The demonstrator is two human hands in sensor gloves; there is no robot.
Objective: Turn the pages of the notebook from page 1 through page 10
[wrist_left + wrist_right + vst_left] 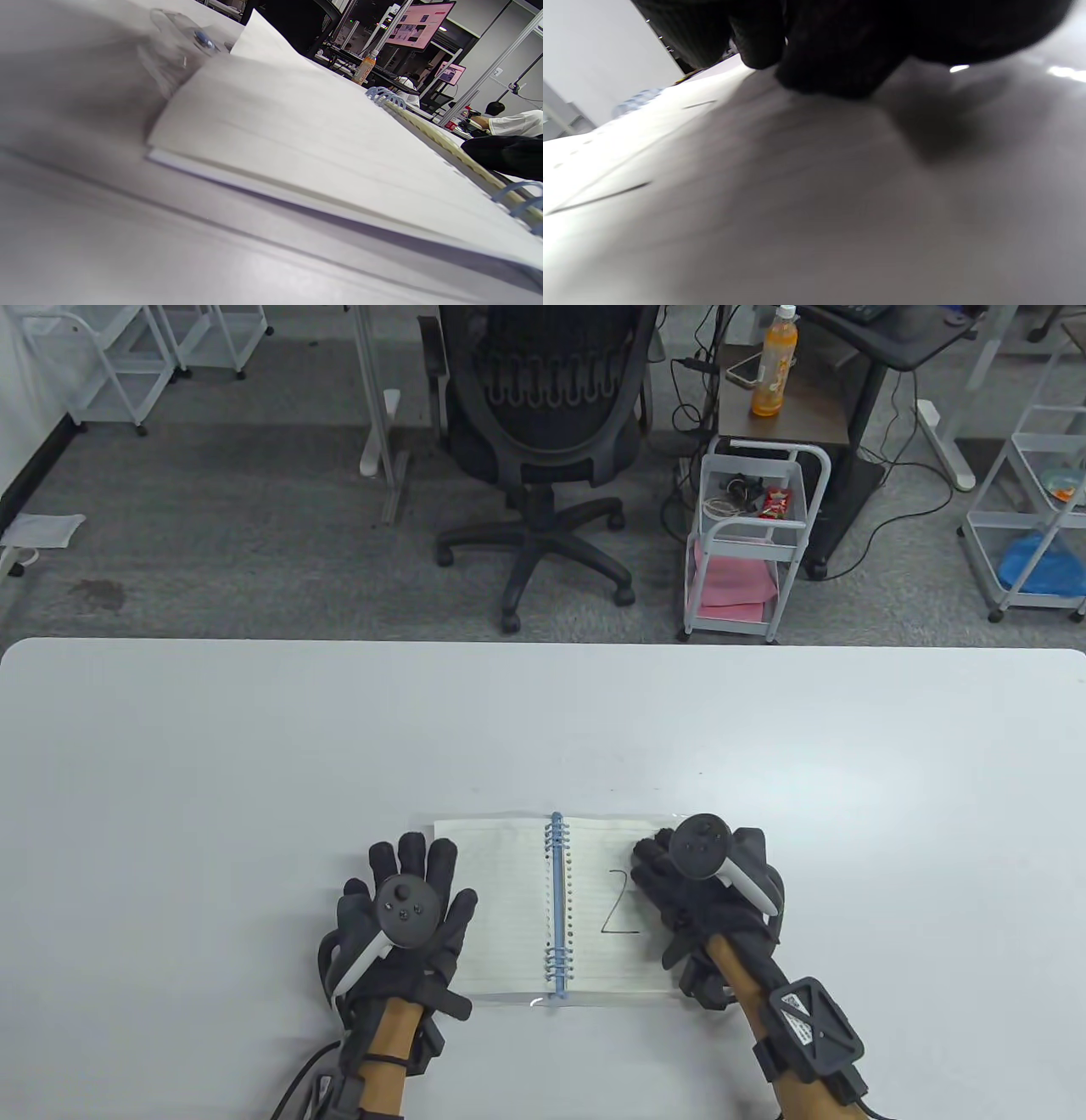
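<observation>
A spiral notebook (509, 899) lies open on the white table (254, 746), with a blue coil (556, 899) down its middle. The right page (607, 891) shows a handwritten "2". My left hand (407, 899) lies flat with fingers spread on the left page's outer edge. My right hand (687, 882) rests on the right page's outer edge, fingers bent down onto the paper. In the right wrist view the gloved fingertips (831, 63) press on the page (797, 190). The left wrist view shows the left page (318, 140) and the coil (384, 95) from low down.
Beyond the table's far edge stand a black office chair (543, 432), a white trolley (747, 534) and a side table with an orange drink bottle (774, 364). White wire carts (1035, 500) stand at the right.
</observation>
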